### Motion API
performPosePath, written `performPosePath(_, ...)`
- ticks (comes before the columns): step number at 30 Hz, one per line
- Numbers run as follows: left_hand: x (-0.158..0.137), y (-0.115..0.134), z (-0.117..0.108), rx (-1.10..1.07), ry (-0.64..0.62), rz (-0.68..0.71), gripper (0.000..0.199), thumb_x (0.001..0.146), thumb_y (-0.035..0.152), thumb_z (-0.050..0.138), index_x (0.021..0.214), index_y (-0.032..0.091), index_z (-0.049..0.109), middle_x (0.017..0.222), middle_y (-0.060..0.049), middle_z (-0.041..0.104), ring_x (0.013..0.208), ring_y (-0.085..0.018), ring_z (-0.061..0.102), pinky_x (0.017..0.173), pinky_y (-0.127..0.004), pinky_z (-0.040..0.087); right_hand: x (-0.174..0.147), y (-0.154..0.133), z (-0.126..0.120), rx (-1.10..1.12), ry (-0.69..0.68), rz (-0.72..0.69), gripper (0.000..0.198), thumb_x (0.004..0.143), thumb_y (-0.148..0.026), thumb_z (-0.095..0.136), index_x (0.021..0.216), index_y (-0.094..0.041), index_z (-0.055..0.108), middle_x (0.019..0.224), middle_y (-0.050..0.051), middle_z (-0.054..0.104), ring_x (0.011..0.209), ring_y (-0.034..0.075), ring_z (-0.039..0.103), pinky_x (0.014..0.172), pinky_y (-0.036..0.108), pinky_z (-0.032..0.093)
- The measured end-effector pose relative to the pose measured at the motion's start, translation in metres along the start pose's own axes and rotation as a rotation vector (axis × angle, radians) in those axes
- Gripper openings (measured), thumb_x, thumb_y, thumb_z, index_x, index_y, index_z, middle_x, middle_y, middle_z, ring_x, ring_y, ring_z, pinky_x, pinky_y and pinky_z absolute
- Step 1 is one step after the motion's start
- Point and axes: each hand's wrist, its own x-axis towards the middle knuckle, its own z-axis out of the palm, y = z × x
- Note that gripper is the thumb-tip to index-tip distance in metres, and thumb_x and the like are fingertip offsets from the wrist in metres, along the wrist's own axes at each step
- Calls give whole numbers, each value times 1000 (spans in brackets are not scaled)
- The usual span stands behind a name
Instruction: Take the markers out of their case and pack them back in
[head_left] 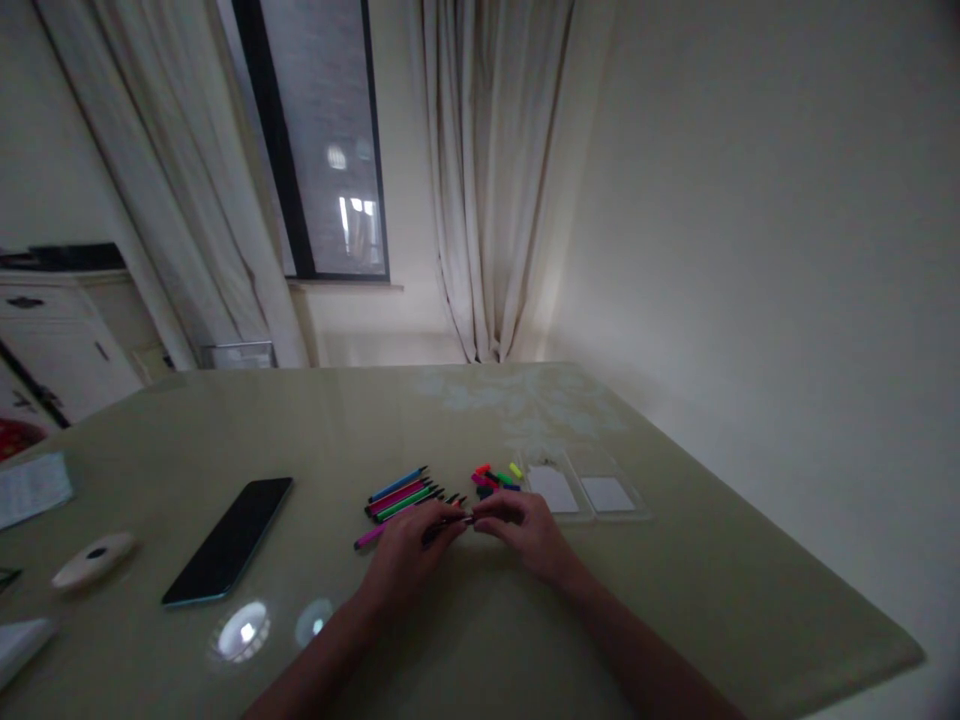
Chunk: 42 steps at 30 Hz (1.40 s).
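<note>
Both of my hands meet over the table in front of me. My left hand (412, 550) is closed around a dark, slim felt-tip pen (468, 519), mostly hidden by the fingers. With thumb and forefinger, my right hand (529, 530) pinches at the pen's end; what exactly sits in that pinch is hidden. Left of and behind my left hand lie several uncapped felt-tip pens, among them a blue pen (397, 484), a green pen (409, 505) and a magenta pen (369, 538). Just beyond my right hand is a small pile of coloured pen caps (495, 478).
An open clear plastic case (586, 517) with white cards inside lies right of the caps. To the left are a black phone (229, 545), a pale oval object (94, 560) and a paper (34, 490). A wall (750, 300) runs along the table's right side.
</note>
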Motion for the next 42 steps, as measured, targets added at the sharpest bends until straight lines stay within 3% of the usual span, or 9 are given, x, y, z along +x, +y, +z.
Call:
performPosePath(3,-1,2,1,-2,6,-1,13,94,33,67,101,26,76,97,-1,79,87,-21,73,78,-30,54,-3,-1,1,44,-7,23,16,82,-35,81,92,-23,84,82,5,79,75,21,73,72,32,58)
performPosePath(9,-1,5,3,-49,11,-24,6,90,29,73,95,25,75,90,0,77,81,-19,72,72,-27,54,-5,-6,0,-21,-24,-23,13,81,-32,83,93,-28,85,88,5,82,84,24,75,81,36,59)
performPosePath(15,-4,6,4,-7,98,104,9,95,31,69,92,25,76,90,-2,77,84,-20,71,76,-29,55,-11,-7,4,-15,0,30,14,83,-33,81,95,-27,84,82,4,81,73,23,74,72,35,60)
performPosePath(20,-7,7,5,-2,116,133,8,93,33,72,96,27,75,88,0,76,80,-17,71,73,-25,54,-12,-8,5,-35,58,-112,16,85,-40,81,97,-30,84,89,5,82,83,24,75,82,38,59)
performPosePath(25,-6,7,6,-28,116,140,12,93,38,73,94,26,77,86,0,76,77,-16,71,70,-23,54,-14,-6,4,-36,31,-119,18,86,-44,79,98,-32,84,89,5,82,81,24,76,79,37,59)
performPosePath(31,-6,12,7,-82,101,154,17,94,41,71,90,26,76,82,0,76,74,-16,70,68,-24,55,-17,-10,5,-24,19,-140,18,89,-44,76,98,-30,84,73,3,78,61,17,68,62,29,55)
performPosePath(34,-7,14,6,-66,89,106,19,93,44,71,90,26,75,83,1,75,75,-17,71,68,-24,56,-16,-17,4,-25,-7,-119,16,89,-41,77,98,-29,84,75,3,78,62,16,68,62,27,55)
performPosePath(38,-9,8,3,16,36,16,20,95,40,69,111,30,72,103,-1,77,92,-20,73,80,-29,59,-11,-22,-7,-71,19,-89,17,89,-39,77,97,-26,83,87,5,80,79,20,73,75,30,57)
performPosePath(42,-11,-8,-1,405,56,20,55,87,37,74,140,32,60,135,-7,68,123,-34,61,105,-53,47,0,-12,-34,12,286,-36,29,87,-46,74,96,-19,76,90,7,77,83,22,72,75,31,57)
